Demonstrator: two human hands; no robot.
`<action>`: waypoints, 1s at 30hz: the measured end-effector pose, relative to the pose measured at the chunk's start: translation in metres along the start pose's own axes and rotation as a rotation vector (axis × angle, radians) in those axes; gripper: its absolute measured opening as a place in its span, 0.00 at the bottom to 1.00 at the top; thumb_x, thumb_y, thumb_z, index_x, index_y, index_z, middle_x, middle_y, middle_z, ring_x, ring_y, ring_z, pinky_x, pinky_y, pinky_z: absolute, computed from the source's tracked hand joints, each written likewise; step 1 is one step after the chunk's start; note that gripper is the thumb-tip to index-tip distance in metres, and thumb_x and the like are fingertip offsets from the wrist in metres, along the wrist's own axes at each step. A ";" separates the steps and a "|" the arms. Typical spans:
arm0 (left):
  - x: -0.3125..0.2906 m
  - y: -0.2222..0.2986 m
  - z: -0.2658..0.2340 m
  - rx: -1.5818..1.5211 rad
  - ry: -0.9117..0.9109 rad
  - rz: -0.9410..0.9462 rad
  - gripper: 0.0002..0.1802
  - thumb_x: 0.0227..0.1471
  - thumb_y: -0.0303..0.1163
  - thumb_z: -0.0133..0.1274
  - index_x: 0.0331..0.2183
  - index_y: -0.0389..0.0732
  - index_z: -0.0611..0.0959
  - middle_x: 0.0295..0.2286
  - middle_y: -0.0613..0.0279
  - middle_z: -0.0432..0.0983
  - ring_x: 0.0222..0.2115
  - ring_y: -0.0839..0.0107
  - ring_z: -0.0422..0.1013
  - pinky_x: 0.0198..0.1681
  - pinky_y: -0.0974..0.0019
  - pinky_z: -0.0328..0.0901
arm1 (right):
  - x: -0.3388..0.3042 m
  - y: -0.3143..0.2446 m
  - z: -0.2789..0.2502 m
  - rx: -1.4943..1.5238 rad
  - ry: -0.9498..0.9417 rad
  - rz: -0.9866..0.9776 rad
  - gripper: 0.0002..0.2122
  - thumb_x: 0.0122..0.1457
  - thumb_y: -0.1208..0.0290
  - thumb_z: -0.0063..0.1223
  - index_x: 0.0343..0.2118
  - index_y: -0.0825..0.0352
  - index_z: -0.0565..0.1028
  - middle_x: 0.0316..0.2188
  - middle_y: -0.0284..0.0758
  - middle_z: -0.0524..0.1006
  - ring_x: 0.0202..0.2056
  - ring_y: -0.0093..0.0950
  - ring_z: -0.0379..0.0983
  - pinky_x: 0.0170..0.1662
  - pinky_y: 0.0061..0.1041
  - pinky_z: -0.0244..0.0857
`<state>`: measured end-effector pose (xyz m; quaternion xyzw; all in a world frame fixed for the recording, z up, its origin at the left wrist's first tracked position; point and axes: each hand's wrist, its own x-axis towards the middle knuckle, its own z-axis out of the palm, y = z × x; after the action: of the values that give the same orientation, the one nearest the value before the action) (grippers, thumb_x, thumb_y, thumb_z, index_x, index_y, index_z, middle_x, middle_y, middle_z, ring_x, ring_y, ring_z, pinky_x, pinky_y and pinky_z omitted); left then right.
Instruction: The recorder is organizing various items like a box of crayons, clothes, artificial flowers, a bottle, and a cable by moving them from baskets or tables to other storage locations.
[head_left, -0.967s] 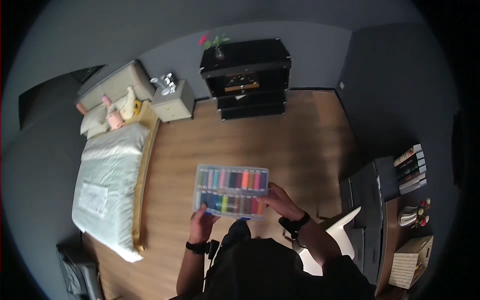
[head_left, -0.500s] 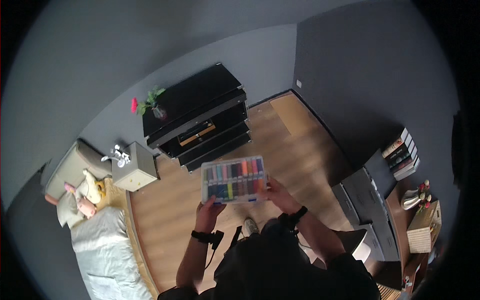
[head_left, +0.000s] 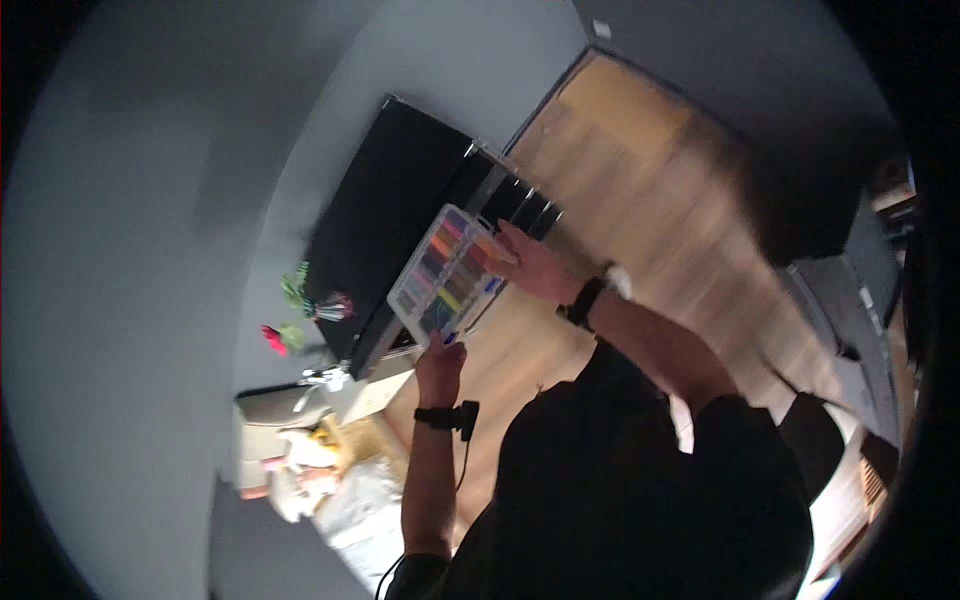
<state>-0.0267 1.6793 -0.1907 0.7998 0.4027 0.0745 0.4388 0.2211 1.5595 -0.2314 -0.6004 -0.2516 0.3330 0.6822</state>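
Box (head_left: 446, 272) held midair slants lengthwise from near left to far right, fingers of the left hand (head_left: 440, 372) gripping its near corner, those of the right hand (head_left: 537, 268) its far right corner

The left hand (head_left: 440, 368) grips the near end of a clear case (head_left: 442, 272), thumb on its face. The right hand (head_left: 540, 270) holds the far end, fingers overlapping the face. Multicoloured contents show in two rows. In view behind the case is a black stand (head_left: 385, 185) bearing a vase (head_left: 333, 306); a bed (head_left: 370, 515) is at lower left.
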 end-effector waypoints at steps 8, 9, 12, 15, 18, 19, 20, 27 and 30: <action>0.164 -0.018 -0.028 -0.142 0.027 -0.204 0.20 0.60 0.45 0.49 0.38 0.35 0.72 0.29 0.58 0.75 0.27 0.69 0.73 0.32 0.68 0.70 | 0.153 0.001 0.001 -0.235 -0.076 -0.014 0.37 0.57 0.53 0.55 0.59 0.77 0.55 0.52 0.55 0.69 0.54 0.46 0.68 0.56 0.36 0.61; 0.182 -0.016 -0.028 -0.137 0.019 -0.204 0.20 0.60 0.45 0.49 0.38 0.35 0.72 0.29 0.58 0.75 0.27 0.69 0.73 0.32 0.68 0.70 | 0.169 0.007 0.001 -0.231 -0.068 0.010 0.38 0.56 0.52 0.56 0.59 0.77 0.55 0.51 0.55 0.70 0.53 0.47 0.68 0.55 0.36 0.62; 0.227 -0.016 -0.027 -0.789 0.104 -0.429 0.21 0.60 0.47 0.50 0.38 0.36 0.71 0.26 0.59 0.73 0.24 0.68 0.73 0.29 0.67 0.70 | 0.217 0.016 0.002 -0.271 -0.069 0.022 0.39 0.54 0.51 0.58 0.60 0.75 0.55 0.47 0.53 0.73 0.50 0.49 0.69 0.52 0.38 0.64; 0.260 -0.017 -0.032 -0.699 0.184 -0.451 0.22 0.59 0.49 0.49 0.40 0.38 0.70 0.19 0.63 0.70 0.21 0.68 0.72 0.25 0.67 0.67 | 0.247 0.023 0.020 -0.423 -0.044 -0.012 0.40 0.53 0.50 0.58 0.60 0.74 0.56 0.42 0.51 0.75 0.46 0.49 0.71 0.49 0.40 0.66; 0.293 -0.029 -0.049 -0.475 0.061 -0.456 0.23 0.58 0.51 0.50 0.40 0.38 0.70 0.19 0.64 0.70 0.21 0.69 0.72 0.24 0.68 0.66 | 0.274 0.035 0.035 -0.560 0.052 -0.067 0.37 0.54 0.51 0.57 0.59 0.72 0.57 0.37 0.49 0.76 0.42 0.47 0.72 0.45 0.41 0.67; 0.305 -0.024 -0.051 -0.479 0.068 -0.458 0.23 0.58 0.51 0.50 0.40 0.38 0.70 0.19 0.64 0.70 0.21 0.69 0.72 0.24 0.68 0.66 | 0.285 0.037 0.037 -0.578 0.110 -0.110 0.36 0.54 0.53 0.56 0.59 0.71 0.58 0.35 0.48 0.76 0.41 0.46 0.73 0.44 0.41 0.68; 0.319 -0.018 -0.053 -0.307 0.031 -0.525 0.25 0.57 0.50 0.52 0.42 0.38 0.70 0.19 0.61 0.71 0.20 0.66 0.72 0.24 0.65 0.67 | 0.293 0.039 0.039 -0.579 0.102 -0.110 0.36 0.54 0.53 0.56 0.59 0.71 0.58 0.35 0.48 0.76 0.41 0.46 0.73 0.44 0.41 0.68; 0.404 -0.136 -0.131 0.634 -0.051 0.095 0.30 0.51 0.40 0.57 0.51 0.35 0.68 0.22 0.42 0.75 0.24 0.46 0.73 0.29 0.49 0.67 | 0.345 0.033 0.111 -0.485 0.160 -0.101 0.28 0.54 0.65 0.58 0.55 0.71 0.62 0.38 0.47 0.76 0.43 0.46 0.72 0.45 0.39 0.69; 0.417 -0.126 -0.125 0.448 -0.103 0.120 0.25 0.54 0.39 0.54 0.50 0.35 0.70 0.26 0.43 0.77 0.25 0.50 0.75 0.30 0.55 0.70 | 0.346 0.053 0.111 -0.425 0.257 -0.113 0.25 0.54 0.68 0.57 0.54 0.71 0.64 0.41 0.47 0.75 0.44 0.46 0.72 0.47 0.38 0.69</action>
<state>0.1181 2.0919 -0.3086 0.9025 0.3378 -0.0318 0.2653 0.3557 1.8965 -0.2868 -0.7528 -0.2603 0.1547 0.5845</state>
